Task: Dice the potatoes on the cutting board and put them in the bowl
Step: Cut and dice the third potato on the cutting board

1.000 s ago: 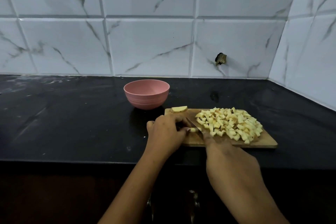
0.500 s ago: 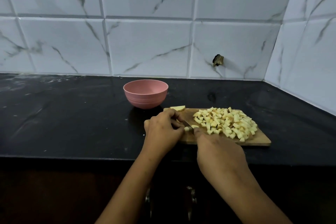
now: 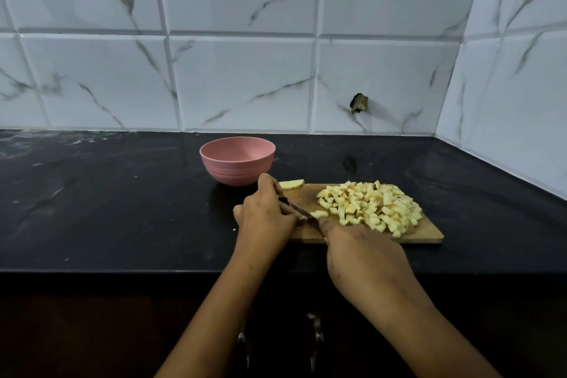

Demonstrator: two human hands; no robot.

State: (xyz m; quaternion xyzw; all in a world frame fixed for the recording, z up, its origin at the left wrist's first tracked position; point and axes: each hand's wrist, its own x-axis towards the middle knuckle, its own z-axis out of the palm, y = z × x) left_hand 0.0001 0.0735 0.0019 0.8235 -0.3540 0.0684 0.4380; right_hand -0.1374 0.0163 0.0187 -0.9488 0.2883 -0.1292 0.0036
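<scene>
A wooden cutting board (image 3: 429,232) lies on the black counter. A heap of diced potato (image 3: 369,207) covers its right half. One uncut potato slice (image 3: 291,184) rests at the board's far left corner. My left hand (image 3: 265,218) is curled over a potato piece on the board's left end; the piece is mostly hidden under the fingers. My right hand (image 3: 363,258) grips a knife (image 3: 302,213), whose dark blade points far-left between both hands, beside a small cut bit (image 3: 319,213). The pink bowl (image 3: 237,164) stands empty just behind the board's left end.
White marble-look tiles form the back wall and a side wall (image 3: 518,101) at the right. A dark hole (image 3: 358,102) marks the back wall. The counter's front edge (image 3: 122,270) runs below my wrists, with cupboard handles (image 3: 314,334) underneath.
The knife blade has shifted left along the piece under my left hand, leaving cut bits beside it. My head view has drifted a little to the right.
</scene>
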